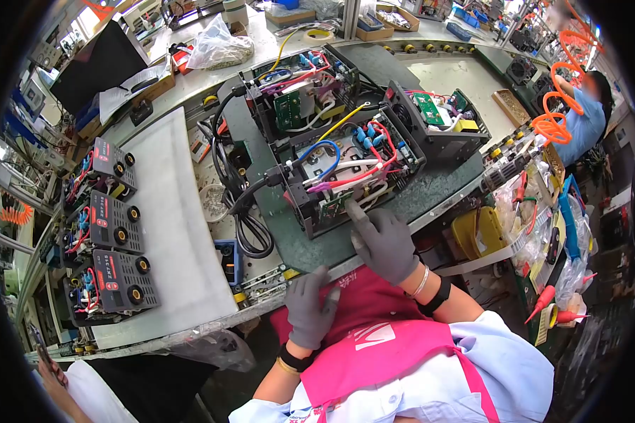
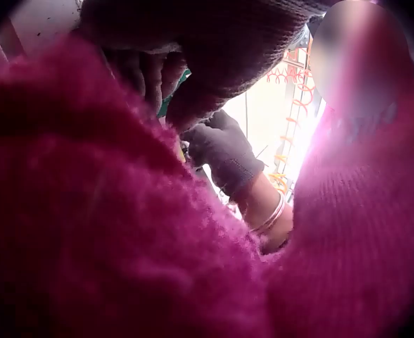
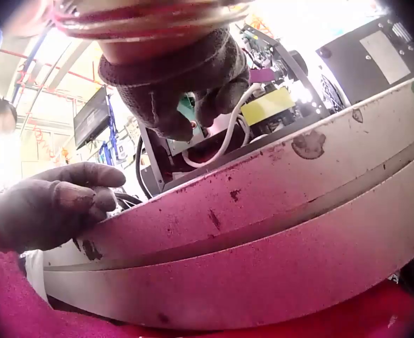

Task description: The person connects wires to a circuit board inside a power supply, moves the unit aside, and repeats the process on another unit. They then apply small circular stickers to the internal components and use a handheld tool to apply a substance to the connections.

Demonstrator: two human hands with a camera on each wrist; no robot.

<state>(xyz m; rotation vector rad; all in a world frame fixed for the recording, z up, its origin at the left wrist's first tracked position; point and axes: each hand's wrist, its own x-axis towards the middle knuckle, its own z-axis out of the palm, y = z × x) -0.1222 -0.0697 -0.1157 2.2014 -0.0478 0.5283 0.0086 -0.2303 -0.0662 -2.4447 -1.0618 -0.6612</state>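
The gloved right hand (image 1: 386,243) reaches over the near side of an open-topped machine unit (image 1: 402,151). Its extended index finger comes up to a green circuit board (image 1: 333,206) at the unit's near end. In the right wrist view, the fingertips are beside that board and a white cable (image 3: 228,134). Red, blue and yellow wires run across the top of the unit, and a thick black cable (image 1: 247,201) leaves its left end. At the front edge of the line, the gloved left hand (image 1: 308,308) rests with loosely bent fingers, holding nothing.
Another opened unit (image 1: 289,106) stands behind, and one more (image 1: 444,127) to the right. Three finished-looking units (image 1: 116,218) line the left belt (image 1: 169,247). A metal rail (image 3: 228,232) runs along the front. Orange coiled hose (image 1: 554,127) hangs right, near another person (image 1: 589,116).
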